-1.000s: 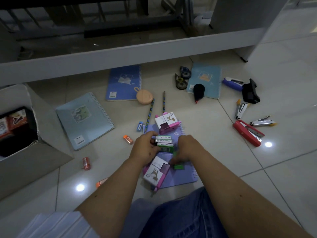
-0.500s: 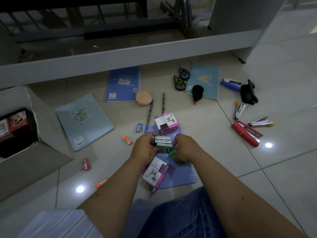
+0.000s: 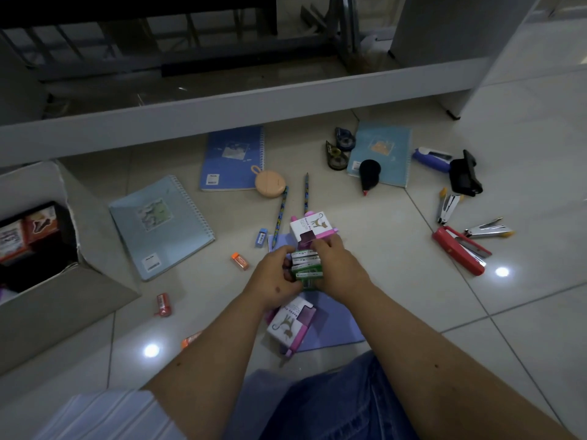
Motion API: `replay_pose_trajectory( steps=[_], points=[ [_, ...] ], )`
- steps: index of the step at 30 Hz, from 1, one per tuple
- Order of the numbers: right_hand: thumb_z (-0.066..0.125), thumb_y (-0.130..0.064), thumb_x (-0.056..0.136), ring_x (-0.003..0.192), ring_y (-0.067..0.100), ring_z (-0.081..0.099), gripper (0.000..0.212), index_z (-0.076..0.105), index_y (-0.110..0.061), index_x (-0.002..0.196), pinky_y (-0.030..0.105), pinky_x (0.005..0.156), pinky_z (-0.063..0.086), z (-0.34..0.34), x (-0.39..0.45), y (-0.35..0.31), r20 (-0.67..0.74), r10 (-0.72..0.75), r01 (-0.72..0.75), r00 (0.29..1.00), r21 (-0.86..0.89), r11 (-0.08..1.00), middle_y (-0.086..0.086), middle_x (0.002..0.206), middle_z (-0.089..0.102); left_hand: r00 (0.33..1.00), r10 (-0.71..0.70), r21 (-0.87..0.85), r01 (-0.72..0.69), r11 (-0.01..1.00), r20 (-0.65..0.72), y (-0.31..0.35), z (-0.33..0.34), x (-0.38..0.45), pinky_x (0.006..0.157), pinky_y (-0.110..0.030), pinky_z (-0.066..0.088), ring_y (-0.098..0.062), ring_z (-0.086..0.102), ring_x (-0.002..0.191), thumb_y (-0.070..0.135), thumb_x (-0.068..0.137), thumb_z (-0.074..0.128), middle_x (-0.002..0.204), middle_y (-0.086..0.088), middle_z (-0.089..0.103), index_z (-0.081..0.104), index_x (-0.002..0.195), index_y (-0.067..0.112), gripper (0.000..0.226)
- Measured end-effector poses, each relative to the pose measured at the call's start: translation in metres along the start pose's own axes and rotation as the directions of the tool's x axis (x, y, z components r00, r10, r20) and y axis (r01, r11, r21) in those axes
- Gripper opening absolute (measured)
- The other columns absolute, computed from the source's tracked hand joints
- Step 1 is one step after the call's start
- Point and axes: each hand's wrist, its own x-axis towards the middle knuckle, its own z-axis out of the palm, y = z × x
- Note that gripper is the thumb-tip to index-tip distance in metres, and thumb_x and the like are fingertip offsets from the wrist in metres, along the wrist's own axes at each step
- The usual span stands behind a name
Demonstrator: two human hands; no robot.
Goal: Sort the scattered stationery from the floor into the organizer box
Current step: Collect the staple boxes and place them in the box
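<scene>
A stack of small green-and-white cardboard boxes [image 3: 305, 267], flat and glossy, sat clamped between both hands: the left hand [image 3: 275, 282] curled round its near-left side, the right hand [image 3: 337, 270] pinching its far-right edge. The stack hovered over a lilac spiral notebook [image 3: 330, 325], between two white-and-pink cat-print cartons [image 3: 313, 229]. Off to the left stood the open grey cardboard organizer box [image 3: 63, 290]. Pale glossy floor tiles [image 3: 397, 258] caught two lamp glints, below a white furniture rail [image 3: 222, 112].
</scene>
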Motion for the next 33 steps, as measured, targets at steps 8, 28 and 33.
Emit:
replay_pose_trajectory(
  steps=[8,28,33],
  points=[
    [0.069,-0.012,0.077,0.114,0.032,0.049,0.063,0.039,-0.008,0.132,0.033,0.078,0.043,0.004,0.003,0.003,0.014,-0.061,0.061,0.998,0.024,0.998,0.013,0.136,0.034,1.000,-0.008,-0.015,0.008,1.000,-0.022,-0.004,0.005,0.005,0.055,-0.005,0.043,0.003,0.054,0.062,-0.014,0.074,0.066,0.078,0.008,0.056,0.053,0.104,0.012,0.041],
    [0.069,-0.002,0.070,0.110,0.032,0.049,0.044,0.058,-0.003,0.113,0.015,0.068,0.025,0.005,0.006,0.013,-0.013,-0.104,0.105,0.994,0.170,0.980,0.020,0.117,0.053,0.999,0.039,-0.016,-0.039,0.999,-0.018,-0.010,0.000,0.003,0.067,0.002,0.041,-0.011,0.058,0.091,-0.017,0.082,0.051,0.103,-0.001,0.062,0.057,0.121,0.009,0.047],
    [0.072,-0.010,0.070,0.102,0.030,0.052,0.046,0.058,-0.007,0.114,0.028,0.075,0.037,-0.007,0.003,0.001,-0.071,-0.139,0.149,0.988,0.171,0.974,0.016,0.112,0.055,0.995,0.061,-0.088,-0.067,0.994,-0.078,-0.005,-0.010,-0.006,0.068,-0.004,0.045,0.005,0.059,0.075,-0.015,0.083,0.052,0.091,0.005,0.059,0.056,0.118,-0.001,0.038]
  ],
)
